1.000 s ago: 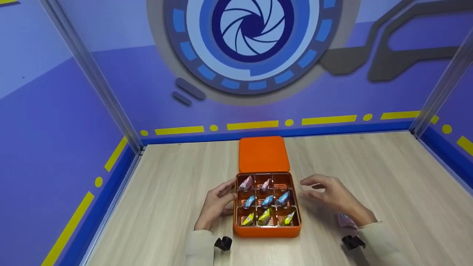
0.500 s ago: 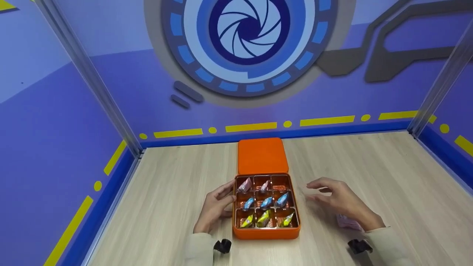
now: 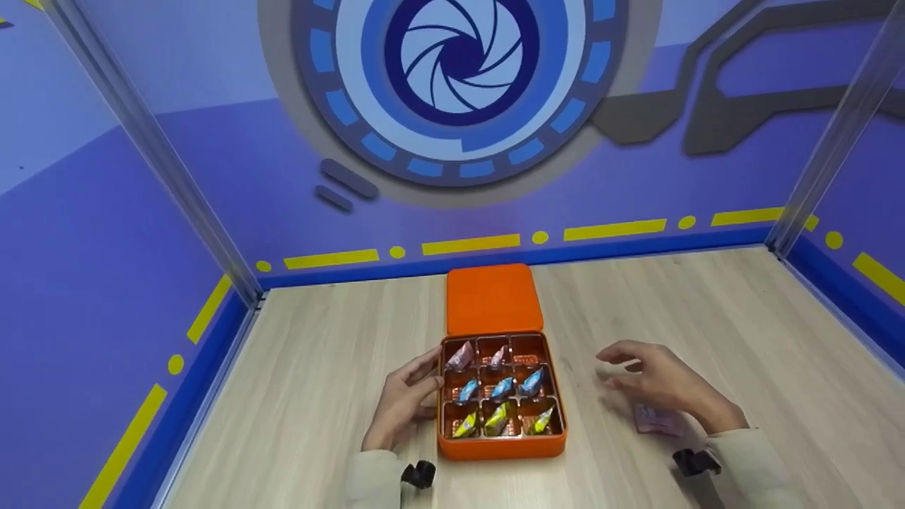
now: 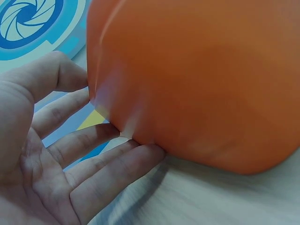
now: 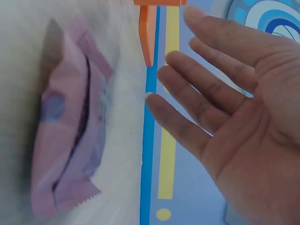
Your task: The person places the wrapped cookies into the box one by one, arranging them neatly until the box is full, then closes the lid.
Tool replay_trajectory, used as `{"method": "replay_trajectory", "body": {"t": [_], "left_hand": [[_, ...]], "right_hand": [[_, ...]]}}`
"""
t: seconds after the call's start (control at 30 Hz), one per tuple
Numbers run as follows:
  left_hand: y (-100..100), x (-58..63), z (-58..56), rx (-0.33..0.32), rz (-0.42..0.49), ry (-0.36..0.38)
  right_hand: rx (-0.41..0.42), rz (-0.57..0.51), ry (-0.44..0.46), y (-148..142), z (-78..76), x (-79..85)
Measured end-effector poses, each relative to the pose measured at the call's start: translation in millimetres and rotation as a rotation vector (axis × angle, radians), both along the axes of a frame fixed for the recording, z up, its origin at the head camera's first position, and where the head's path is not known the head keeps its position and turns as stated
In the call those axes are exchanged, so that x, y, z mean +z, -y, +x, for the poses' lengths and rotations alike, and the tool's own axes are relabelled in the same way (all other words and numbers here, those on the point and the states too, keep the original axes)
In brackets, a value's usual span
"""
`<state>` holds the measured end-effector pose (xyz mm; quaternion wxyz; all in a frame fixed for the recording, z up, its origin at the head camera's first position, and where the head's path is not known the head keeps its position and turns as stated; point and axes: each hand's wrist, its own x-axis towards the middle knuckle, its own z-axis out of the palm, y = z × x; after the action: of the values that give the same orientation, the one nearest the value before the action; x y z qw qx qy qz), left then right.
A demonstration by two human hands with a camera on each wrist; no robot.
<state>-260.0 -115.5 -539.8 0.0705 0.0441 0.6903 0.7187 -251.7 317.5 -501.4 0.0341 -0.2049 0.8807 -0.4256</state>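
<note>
An orange box (image 3: 502,448) stands on the table, its inside split into several compartments. Pink wrapped candies (image 3: 460,355) lie in the back row, blue ones (image 3: 503,387) in the middle and yellow-green ones (image 3: 498,418) in front. Only the bottom shows in the back right compartment. My left hand (image 3: 400,403) rests fingertips and thumb against the box's left side, fingers nearly straight in the left wrist view. Right of the box, my right hand (image 3: 661,382) hovers with relaxed fingers, holding nothing. Near its wrist lies a pink wrapped candy (image 5: 70,122), partly hidden in the head view.
An orange lid (image 3: 493,300) lies directly behind the box, reaching almost to the back wall (image 3: 339,233). Printed panels enclose the wooden table (image 3: 339,339) at the back and both sides.
My right hand has drawn away from the box, to the right, and now hovers farther off. The left hand keeps its place at the box. The head view has shifted slightly.
</note>
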Motion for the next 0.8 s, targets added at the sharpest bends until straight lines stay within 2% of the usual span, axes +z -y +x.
{"method": "replay_trajectory", "body": {"t": [0.17, 0.4, 0.53, 0.8], "left_hand": [[0.6, 0.5, 0.9, -0.023, 0.026, -0.014], [0.3, 0.5, 0.3, -0.008, 0.006, -0.004], [0.2, 0.2, 0.0, -0.005, -0.005, 0.000], [-0.8, 2.3, 0.9, -0.002, -0.024, -0.005]], "right_hand": [[0.033, 0.009, 0.094, -9.5, 1.7, 2.7], [0.105, 0.105, 0.127, -20.8, 1.7, 5.6], [0.151, 0.119, 0.157, -24.6, 1.9, 4.8], [0.124, 0.102, 0.219, -29.2, 2.8, 2.3]]}}
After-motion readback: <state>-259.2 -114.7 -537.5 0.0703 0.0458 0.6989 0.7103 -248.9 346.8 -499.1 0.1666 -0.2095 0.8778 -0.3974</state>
